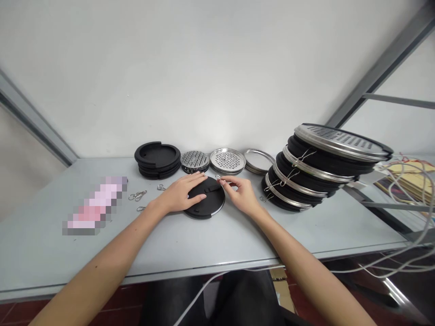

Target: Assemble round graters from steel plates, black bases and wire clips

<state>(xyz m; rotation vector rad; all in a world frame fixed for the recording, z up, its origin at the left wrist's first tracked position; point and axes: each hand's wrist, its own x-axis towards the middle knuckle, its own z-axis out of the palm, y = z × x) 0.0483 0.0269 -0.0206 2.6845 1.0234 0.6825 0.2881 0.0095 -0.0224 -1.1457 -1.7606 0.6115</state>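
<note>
L hand [185,192] spread flat on black disc [211,209], nr mid of desk [176,244], btwn front & back edges. R hand [240,194] pinching wire clip [218,177] at disc's far-R rim. Step prob. clip fitting; next move calls for steady L, fine R pinch.

Pixelated pink obj. [97,206] at L, white cables [427,222] nr yellowish stack [411,170] at R.

I can read no words or numbers; the pink, blurred oblong [98,203] left of the round black disc [210,203] is illegible.
</note>
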